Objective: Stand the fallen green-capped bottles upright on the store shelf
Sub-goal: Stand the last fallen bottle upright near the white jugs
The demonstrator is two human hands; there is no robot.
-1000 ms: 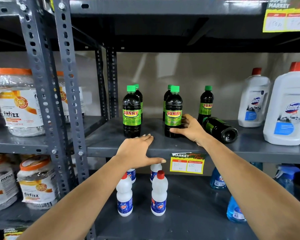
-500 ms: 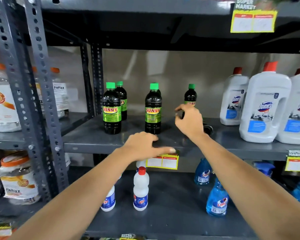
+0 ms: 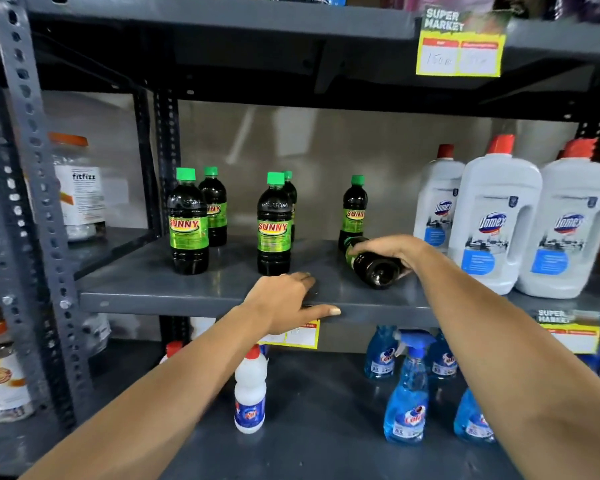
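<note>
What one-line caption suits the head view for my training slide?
Right hand grips a fallen SUNNY bottle on the store shelf; left hand rests on its edge.

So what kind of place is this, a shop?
Most likely a supermarket aisle: yellow price tags printed "Super Market" hang on grey metal shelves stocked with rows of green-capped Sunny bottles and white Domex jugs.

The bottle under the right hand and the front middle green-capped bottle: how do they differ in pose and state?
The bottle under the right hand lies on its side, base toward the camera; the front middle bottle stands upright. The right hand grips the lying one; nothing touches the standing one. The standing one shows its green cap and full label; the lying one's cap is hidden. Both are dark bottles on the same shelf.
</note>
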